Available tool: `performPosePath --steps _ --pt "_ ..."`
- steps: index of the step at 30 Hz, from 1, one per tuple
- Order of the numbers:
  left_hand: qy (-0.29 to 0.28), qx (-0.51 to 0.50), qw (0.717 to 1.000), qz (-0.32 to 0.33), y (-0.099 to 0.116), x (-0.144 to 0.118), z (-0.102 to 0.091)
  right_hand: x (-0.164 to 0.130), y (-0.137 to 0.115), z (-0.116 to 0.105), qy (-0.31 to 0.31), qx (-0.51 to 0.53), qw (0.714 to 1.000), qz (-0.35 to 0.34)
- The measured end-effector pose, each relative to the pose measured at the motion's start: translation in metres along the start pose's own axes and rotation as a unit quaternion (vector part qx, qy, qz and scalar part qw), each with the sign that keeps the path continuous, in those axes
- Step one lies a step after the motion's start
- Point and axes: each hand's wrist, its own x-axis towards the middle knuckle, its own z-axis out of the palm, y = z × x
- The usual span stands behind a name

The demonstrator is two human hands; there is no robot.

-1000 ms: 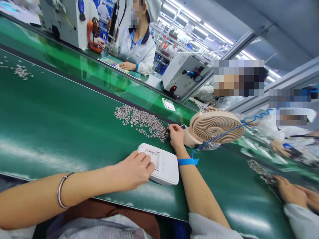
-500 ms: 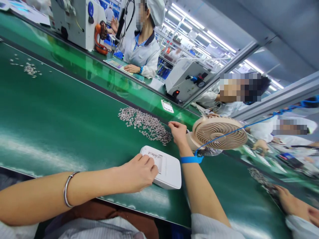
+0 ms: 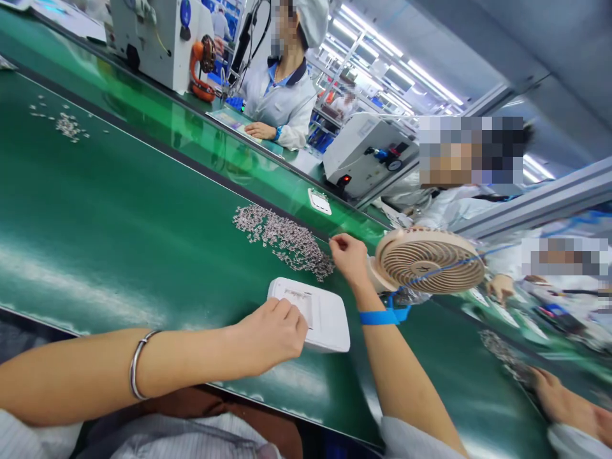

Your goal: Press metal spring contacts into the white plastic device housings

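Nearest the body, left hand (image 3: pixel 275 331): fingers curled loosely, tips resting on the near left edge of the white device (image 3: pixel 315 312), pressing it to the belt rather than gripping it.
White device: flat on the green belt (image 3: pixel 119 223), just in front of the wearer, between the two hands.
Right hand (image 3: pixel 349 255): raised just beyond the device, thumb and forefinger pinched together; whether a piece sits between them is too small to tell.
Metal parts (image 3: pixel 282 236): a loose silvery heap on the belt, just left of the right fingertips.
Fan (image 3: pixel 428 260): beige, right of that hand.
Far side: a worker in white (image 3: pixel 284 102) at a machine (image 3: pixel 153 38).
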Motion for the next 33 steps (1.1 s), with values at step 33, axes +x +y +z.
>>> performPosePath --steps 33 --pt "0.032 0.001 0.999 -0.006 0.006 -0.001 0.002 -0.129 -0.054 -0.035 -0.09 0.17 0.978 -0.085"
